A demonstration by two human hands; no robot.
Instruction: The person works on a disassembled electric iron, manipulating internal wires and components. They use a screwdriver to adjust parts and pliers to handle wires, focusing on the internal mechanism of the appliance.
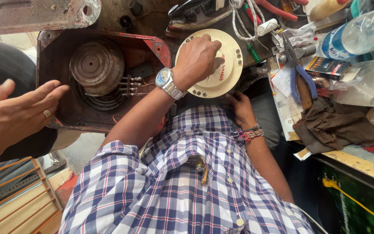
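Shirt (182, 186): blue, white and red check, short sleeves, white buttons down the front.
Left hand (198, 58): silver metal wristwatch (166, 82) with a pale blue dial.
Right hand (241, 108): beaded and thread bracelets (251, 132) at the wrist.

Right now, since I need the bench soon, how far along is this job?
Done: the red housing lies open, its wires bare. In hand: the left hand grips the cream round cover from above; the right hand reaches under it, its grip hidden. Left, probably: the cover sits apart from the housing. A co-worker's hand hovers alongside.
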